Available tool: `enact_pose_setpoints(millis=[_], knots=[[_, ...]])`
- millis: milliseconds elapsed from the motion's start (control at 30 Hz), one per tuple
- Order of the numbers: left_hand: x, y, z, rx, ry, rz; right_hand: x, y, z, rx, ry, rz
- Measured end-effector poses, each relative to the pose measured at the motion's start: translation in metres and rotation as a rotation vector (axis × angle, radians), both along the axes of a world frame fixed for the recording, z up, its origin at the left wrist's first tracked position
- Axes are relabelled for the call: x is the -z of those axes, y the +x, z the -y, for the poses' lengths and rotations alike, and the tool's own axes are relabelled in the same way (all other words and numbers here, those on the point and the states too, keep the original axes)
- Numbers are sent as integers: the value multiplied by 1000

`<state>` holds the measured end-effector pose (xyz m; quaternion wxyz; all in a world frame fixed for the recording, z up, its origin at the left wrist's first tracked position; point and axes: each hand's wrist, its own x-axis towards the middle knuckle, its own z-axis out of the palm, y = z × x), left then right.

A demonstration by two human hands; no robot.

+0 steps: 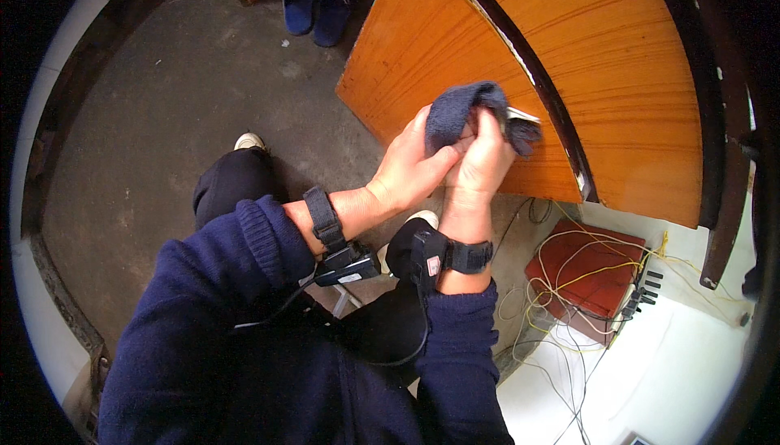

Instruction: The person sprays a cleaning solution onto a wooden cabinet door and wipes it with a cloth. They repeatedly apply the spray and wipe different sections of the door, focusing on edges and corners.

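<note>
Both of my hands are raised together in front of the orange-brown wooden panel. A dark blue, fuzzy cloth item (454, 113) is bunched between them; its full shape is hidden by the fingers. My left hand (411, 161) grips its near side, thumb pointing toward the other wrist. Curled against the cloth, my right hand (485, 158) has its thumb up along the fold. A white flat strip (523, 114) sticks out beyond the right fingers, beside a blurred dark end of the cloth. Each wrist wears a black strap with a small device.
The wooden panel (414, 67) with a dark edge strip (518, 61) stands close beyond my hands. Blue slippers (298, 9) lie on the concrete floor (146, 103). Tangled cables cross a dark red box (585, 262) at right, near a device with several black antennas (634, 302).
</note>
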<state>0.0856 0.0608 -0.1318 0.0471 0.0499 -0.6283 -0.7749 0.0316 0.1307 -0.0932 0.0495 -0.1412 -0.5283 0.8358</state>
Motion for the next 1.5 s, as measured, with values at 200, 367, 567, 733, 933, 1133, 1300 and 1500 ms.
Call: enact_pose_setpoints(millis=[200,367,567,733,933,1133,1300,1500], knots=[[35,6,11,222,-101,601,94,10,-20,-32,56,235],[53,13,11,380,-18,772,125,23,-45,-40,342,242],[38,9,0,509,39,280,21,46,-86,59,314,-215],[59,8,-16,642,-14,264,47,47,-99,130,388,-65],[84,23,-27,598,-281,509,142,34,-79,73,629,174],[53,19,-24,493,76,245,63,30,-78,58,291,-69],[56,17,-24,490,59,431,78,29,-65,86,211,4],[61,24,-18,478,-170,549,92,33,-48,140,314,216]])
